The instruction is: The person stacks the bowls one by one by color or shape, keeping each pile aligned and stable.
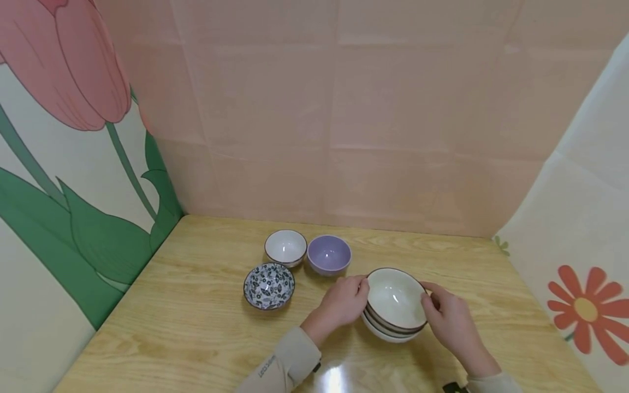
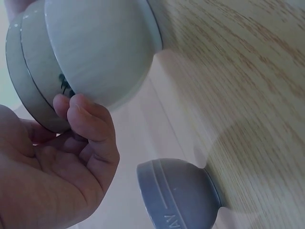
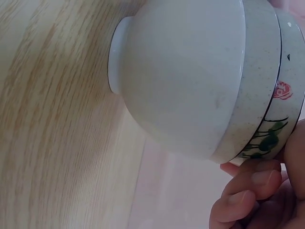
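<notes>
Both hands hold a stack of bowls at the right of the table. Uppermost is a cream bowl with a dark rim, nested in a similar one; a plain white bowl sits lowest, its foot right at the wood. My left hand grips the left side of the upper bowls, fingertips curled below their rims in the left wrist view. On the other side my right hand pinches the rim, thumb at the edge and fingers under it. A green painted motif and a red mark show in the right wrist view.
Left of the stack stands a purple bowl. Beside it is a white bowl with a dark rim, and in front of that a black-and-white patterned bowl. A pink backdrop closes off the table's far edge.
</notes>
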A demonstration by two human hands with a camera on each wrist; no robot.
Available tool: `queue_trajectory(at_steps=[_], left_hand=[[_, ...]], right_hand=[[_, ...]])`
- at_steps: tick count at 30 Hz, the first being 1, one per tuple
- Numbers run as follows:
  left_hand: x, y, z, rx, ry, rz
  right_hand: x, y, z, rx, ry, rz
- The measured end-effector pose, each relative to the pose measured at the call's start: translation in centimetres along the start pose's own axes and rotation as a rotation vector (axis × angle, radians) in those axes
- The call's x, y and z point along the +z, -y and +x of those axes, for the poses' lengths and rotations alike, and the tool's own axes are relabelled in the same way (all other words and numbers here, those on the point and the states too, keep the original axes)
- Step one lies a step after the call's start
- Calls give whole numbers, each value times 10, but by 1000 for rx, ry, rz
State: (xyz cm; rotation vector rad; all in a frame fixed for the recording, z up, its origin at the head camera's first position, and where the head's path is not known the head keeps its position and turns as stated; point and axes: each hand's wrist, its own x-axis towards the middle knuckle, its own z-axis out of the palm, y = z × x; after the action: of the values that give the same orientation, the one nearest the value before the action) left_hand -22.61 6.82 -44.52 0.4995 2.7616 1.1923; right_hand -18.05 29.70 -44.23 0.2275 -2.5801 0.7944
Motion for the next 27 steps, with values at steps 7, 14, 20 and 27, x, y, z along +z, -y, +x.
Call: queue_trajectory(at_steps=[7,14,20,27], left_hand=[[-1,0,-1,-9,13,-13],[-8,3,-6,-6,86,-173],[-10,7,-7,83,134,-74],[-9,5,-12,89,113,-3]], right_hand=[[-5,4,0,103,99,-16],[-6,3,0,126,126,-25],[-6,4,-1,96,80,-17],[-5,7,-4,67,45,-3]])
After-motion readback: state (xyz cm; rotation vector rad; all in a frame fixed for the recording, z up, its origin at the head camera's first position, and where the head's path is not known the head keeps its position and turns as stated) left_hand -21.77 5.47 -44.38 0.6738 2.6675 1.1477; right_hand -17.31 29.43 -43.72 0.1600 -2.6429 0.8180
